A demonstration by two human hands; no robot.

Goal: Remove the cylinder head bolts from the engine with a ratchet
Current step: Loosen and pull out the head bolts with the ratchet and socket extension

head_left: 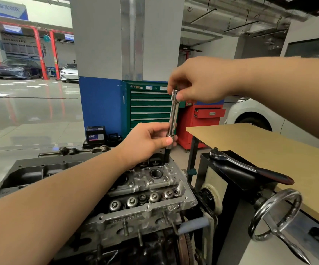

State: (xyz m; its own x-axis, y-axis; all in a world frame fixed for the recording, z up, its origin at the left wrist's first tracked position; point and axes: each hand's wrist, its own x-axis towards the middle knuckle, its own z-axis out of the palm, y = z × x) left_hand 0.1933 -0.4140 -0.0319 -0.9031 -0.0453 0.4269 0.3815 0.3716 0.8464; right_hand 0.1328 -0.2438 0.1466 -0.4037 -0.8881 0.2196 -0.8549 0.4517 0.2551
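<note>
The engine's cylinder head [147, 190] sits on a stand in front of me, valve springs showing. A long chrome socket [173, 113] stands nearly upright above its far end, with a dark bolt shank [166, 156] hanging from its bottom into the head. My left hand [147, 142] pinches the socket's lower end. My right hand [198, 81] pinches its top end. The ratchet [250, 167], with a black and red handle, lies loose on the black stand housing to the right, touched by neither hand.
A chrome handwheel [277, 213] juts from the stand at the lower right. A tan workbench [259, 146] runs along the right. Behind stand a green tool cabinet [147, 106], a red cabinet [202, 119], a pillar and a car battery [95, 134].
</note>
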